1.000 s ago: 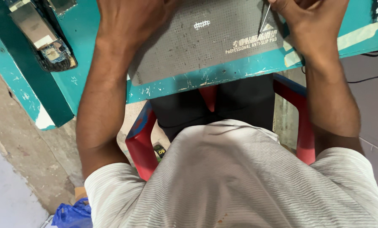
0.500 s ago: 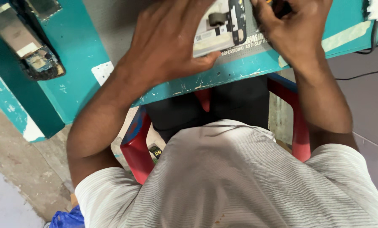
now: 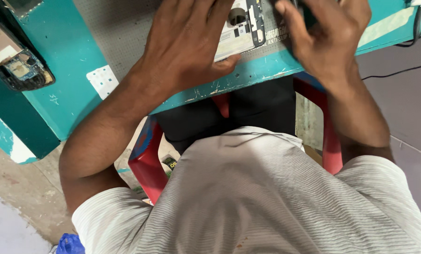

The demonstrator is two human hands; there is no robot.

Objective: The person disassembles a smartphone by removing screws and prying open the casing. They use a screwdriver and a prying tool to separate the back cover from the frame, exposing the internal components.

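An opened phone (image 3: 241, 26) with its back off, showing white shielding and a dark camera ring, lies on a grey work mat (image 3: 121, 28) on a teal table (image 3: 74, 89). My left hand (image 3: 187, 44) lies flat over the phone's left part, thumb pressed along its near edge. My right hand (image 3: 325, 33) hovers over the phone's right end, fingers curled around something dark and small at the top edge; what it is stays hidden.
A second stripped phone body (image 3: 15, 61) lies at the table's left. A white sticker patch (image 3: 102, 81) sits on the teal top. Black cables (image 3: 403, 70) run at the right. I sit on a red plastic chair (image 3: 147, 162) over a concrete floor.
The view tilted so the table sits lower. A phone came onto the mat, which was bare a second ago. My left hand spread over it and my right hand shifted toward the phone's right end.
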